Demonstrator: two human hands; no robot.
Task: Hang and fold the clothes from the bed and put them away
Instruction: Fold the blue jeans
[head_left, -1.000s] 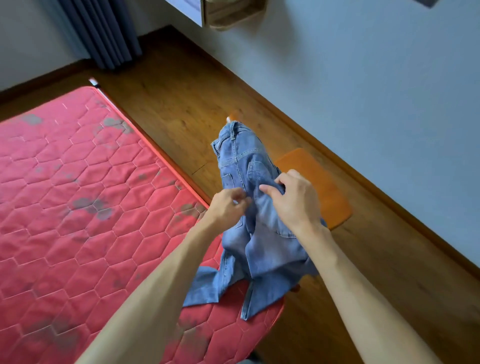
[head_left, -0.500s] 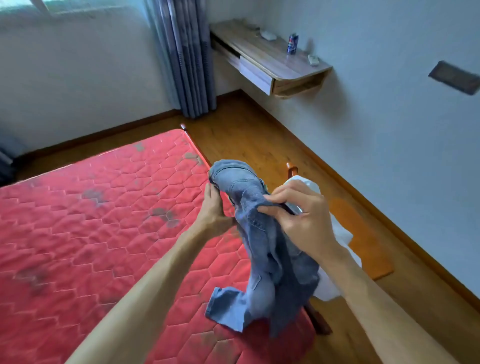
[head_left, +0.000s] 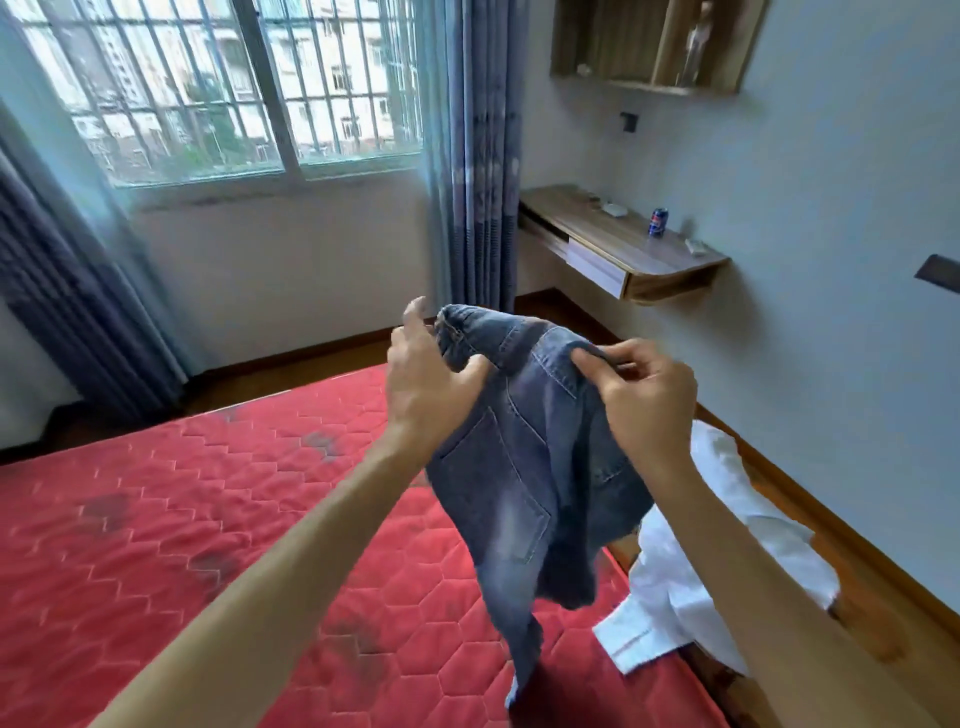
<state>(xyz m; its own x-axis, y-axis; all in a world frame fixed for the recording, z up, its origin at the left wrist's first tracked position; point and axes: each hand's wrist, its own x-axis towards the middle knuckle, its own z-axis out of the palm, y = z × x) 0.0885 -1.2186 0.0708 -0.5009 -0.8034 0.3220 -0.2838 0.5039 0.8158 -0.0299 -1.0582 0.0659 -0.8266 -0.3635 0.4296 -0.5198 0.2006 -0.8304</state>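
My two bare arms reach forward over the red quilted mattress (head_left: 182, 545), holding a pair of blue denim jeans (head_left: 524, 467) up in the air above its right edge. My left hand (head_left: 423, 379) is half spread, thumb pressed into the cloth just under the waistband and fingers lifted clear above it. My right hand (head_left: 647, 395) pinches a fold of the waistband between thumb and fingertips. The jeans hang back pocket toward me, bunched, the leg trailing down toward the mattress near its edge.

By my reading the step in hand is finding the waistband corners so the jeans can be shaken flat and folded. To do it well, I would want the left hand to close on the waistband too, both hands drawing apart along it, and the legs lifted free of the bed before laying them down.

Just beside the jeans, low at right, a white shirt (head_left: 727, 582) is draped off the bed's side, over something I cannot make out; it waits its turn and could snag the swinging leg. Farther off, a wall-mounted counter (head_left: 623, 249) carries a blue drink can (head_left: 658, 222), then blue curtains (head_left: 478, 156) and a barred window (head_left: 218, 88).
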